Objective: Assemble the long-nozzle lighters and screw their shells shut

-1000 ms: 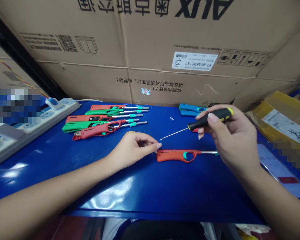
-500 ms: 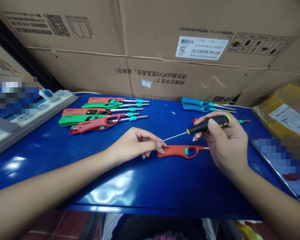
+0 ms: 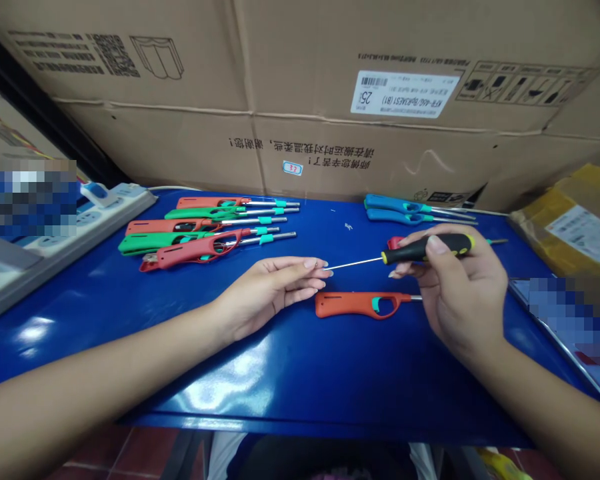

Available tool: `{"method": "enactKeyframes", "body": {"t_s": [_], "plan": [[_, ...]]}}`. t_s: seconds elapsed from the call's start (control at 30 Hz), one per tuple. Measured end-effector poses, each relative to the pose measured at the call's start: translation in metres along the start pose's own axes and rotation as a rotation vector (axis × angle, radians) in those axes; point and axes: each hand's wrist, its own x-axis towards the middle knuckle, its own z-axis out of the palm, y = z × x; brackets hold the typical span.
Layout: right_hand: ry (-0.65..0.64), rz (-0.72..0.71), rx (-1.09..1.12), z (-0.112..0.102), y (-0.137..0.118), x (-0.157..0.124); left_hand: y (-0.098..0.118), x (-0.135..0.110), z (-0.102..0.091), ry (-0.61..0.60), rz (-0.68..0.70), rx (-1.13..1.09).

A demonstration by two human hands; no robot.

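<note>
My right hand (image 3: 455, 287) grips a black-and-yellow screwdriver (image 3: 420, 249) by its handle, the thin shaft pointing left. My left hand (image 3: 270, 290) lies palm up with its fingers stretched out, and their tips meet the shaft's tip. An orange long-nosed lighter (image 3: 363, 304) lies on the blue table (image 3: 290, 373) just below both hands, touched by neither. Part of a red lighter (image 3: 395, 243) shows behind my right hand.
Several red and green lighters (image 3: 200, 230) lie in a row at the left back. Two blue lighters (image 3: 405, 208) lie at the back right. A white power strip (image 3: 60, 240) sits at far left. Big cardboard boxes (image 3: 330, 100) wall the back; a yellow package (image 3: 575, 220) lies right.
My left hand has left the orange lighter's end, turned palm up and opened toward the screwdriver tip. The screwdriver has levelled out a little.
</note>
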Motion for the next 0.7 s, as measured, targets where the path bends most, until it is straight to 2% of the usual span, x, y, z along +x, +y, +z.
{"method": "enactKeyframes", "body": {"t_s": [0.23,0.5,0.7], "plan": [[-0.013,0.003,0.032,0.0016,0.0063,-0.0031,0.0008,-0.0013,0.0044,0.034,-0.071,-0.205],[-0.027,0.01,0.022,0.0028,0.0052,-0.0033,0.0007,-0.0004,0.0021,0.033,-0.05,-0.252],[-0.038,0.0,-0.029,0.0056,-0.0005,-0.0091,-0.0008,0.0043,-0.0007,0.047,0.032,-0.227]]}}
